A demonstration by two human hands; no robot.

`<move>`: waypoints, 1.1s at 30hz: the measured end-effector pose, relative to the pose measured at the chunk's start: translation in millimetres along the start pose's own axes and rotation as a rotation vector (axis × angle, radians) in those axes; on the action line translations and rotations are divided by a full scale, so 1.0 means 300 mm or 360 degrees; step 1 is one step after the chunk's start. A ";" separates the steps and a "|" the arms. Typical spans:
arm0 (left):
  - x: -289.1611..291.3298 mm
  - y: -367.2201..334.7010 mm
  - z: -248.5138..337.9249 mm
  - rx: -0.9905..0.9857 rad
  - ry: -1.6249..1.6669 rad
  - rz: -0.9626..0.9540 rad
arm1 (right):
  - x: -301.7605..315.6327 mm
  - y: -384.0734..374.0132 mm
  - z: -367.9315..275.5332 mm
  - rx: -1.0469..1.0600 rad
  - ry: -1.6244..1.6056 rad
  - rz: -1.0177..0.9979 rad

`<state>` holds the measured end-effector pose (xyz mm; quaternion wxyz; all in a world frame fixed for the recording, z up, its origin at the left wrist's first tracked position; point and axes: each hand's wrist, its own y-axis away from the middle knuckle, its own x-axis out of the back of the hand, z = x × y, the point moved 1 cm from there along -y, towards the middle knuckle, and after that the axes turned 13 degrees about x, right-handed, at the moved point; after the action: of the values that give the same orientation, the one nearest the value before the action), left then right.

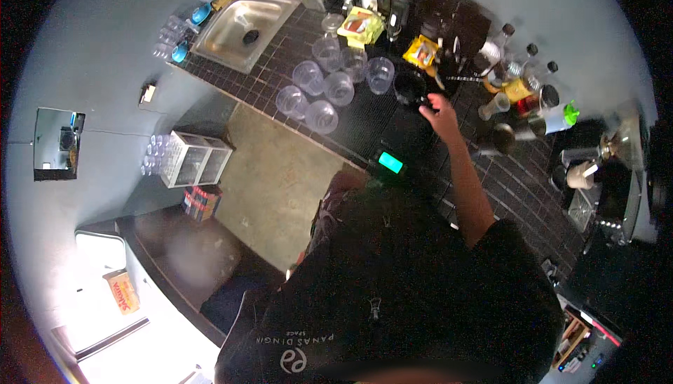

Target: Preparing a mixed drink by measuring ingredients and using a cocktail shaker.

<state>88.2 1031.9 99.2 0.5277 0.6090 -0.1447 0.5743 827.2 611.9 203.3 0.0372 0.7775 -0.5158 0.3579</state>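
Head view. Principal item: dark round vessel (406, 87), upper right of centre, on the black tiled surface (245, 92); outline partly lost against the dark tiles.

Hazards, by judgement:
- Nearest transparent cup (380, 75), just left of the vessel, seemingly empty and light. A sideways swing of the vessel could tip it into the cup cluster (339, 88) behind.
- Yellow packet (421, 52), just above the vessel. A careless lift could snag or drag it.
- Device with a green-lit display (390, 162), near the front edge, centre of frame. A low sweep of the forearm or a spill from the vessel could reach it; contents of the vessel cannot be made out.
- Bottles (517, 89), upper right, standing close together; a wide elbow might knock one over.

Right hand (444, 122): at the vessel's lower right side, forearm rising from the lower right. Fingers (434, 99) curled, thumb and forefinger slightly apart, a dark part between them, possibly a handle. Contact appears likely; firmness of grip cannot be told.

Left hand: not discernible; finger state unknown.
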 end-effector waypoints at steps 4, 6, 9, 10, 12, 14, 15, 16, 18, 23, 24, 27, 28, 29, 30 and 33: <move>0.021 0.033 -0.034 -0.0021 0.0433 -0.0106 | -0.045 -0.013 0.044 -0.0122 0.0015 -0.0026; 0.038 0.054 -0.044 -0.0034 0.0651 -0.0172 | -0.059 -0.039 0.058 -0.0159 0.0023 -0.0003; -0.093 -0.174 0.032 -0.0012 0.0903 -0.0269 | -0.070 -0.044 0.075 -0.0133 -0.0170 0.0025; -0.265 -0.613 0.281 -0.0021 0.0993 -0.0291 | -0.073 -0.042 0.096 -0.0143 -0.0246 0.0064; -0.257 -0.693 0.320 -0.0018 0.1244 -0.0275 | -0.106 -0.075 0.083 -0.0090 -0.0317 0.0062; -0.059 -0.775 0.468 0.0783 0.2080 -0.0449 | -0.090 -0.073 0.048 -0.0081 0.0058 -0.0050; 0.031 -0.818 0.513 0.0813 0.1997 -0.0339 | -0.101 -0.068 0.053 -0.0078 0.0050 -0.0062; 0.084 -0.854 0.541 0.0835 0.1908 -0.0233 | -0.111 -0.056 0.077 0.0006 0.0131 0.0001; 0.116 -0.897 0.548 0.0704 0.1857 -0.0121 | -0.113 -0.044 0.081 0.0093 0.0205 0.0071; 0.024 -0.830 0.571 0.0845 0.1689 -0.0391 | -0.073 0.008 0.049 0.0275 0.0355 0.0321; -0.090 -0.803 0.483 0.0615 0.1649 -0.0411 | -0.052 0.018 0.029 0.0259 0.0335 0.0346; -0.222 -0.770 0.442 0.0383 0.1588 -0.0488 | 0.025 0.067 -0.011 0.0268 0.0405 0.0459; -0.240 -0.736 0.439 0.0405 0.1572 -0.0519 | 0.053 0.077 -0.031 0.0246 0.0236 0.0412; -0.245 -0.695 0.436 0.0419 0.1548 -0.0561 | 0.095 0.089 -0.067 0.0213 0.0075 0.0376; -0.259 -0.679 0.440 0.0452 0.1553 -0.0568 | 0.115 0.087 -0.111 0.0215 0.0084 0.0369; -0.274 -0.647 0.470 0.0541 0.1538 -0.0614 | 0.167 0.088 -0.240 0.0434 0.0165 0.0371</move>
<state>292.7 960.4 -32.9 0.5238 0.3680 0.3234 0.6968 778.6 591.4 278.1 -0.0839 0.6908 -0.5465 0.4659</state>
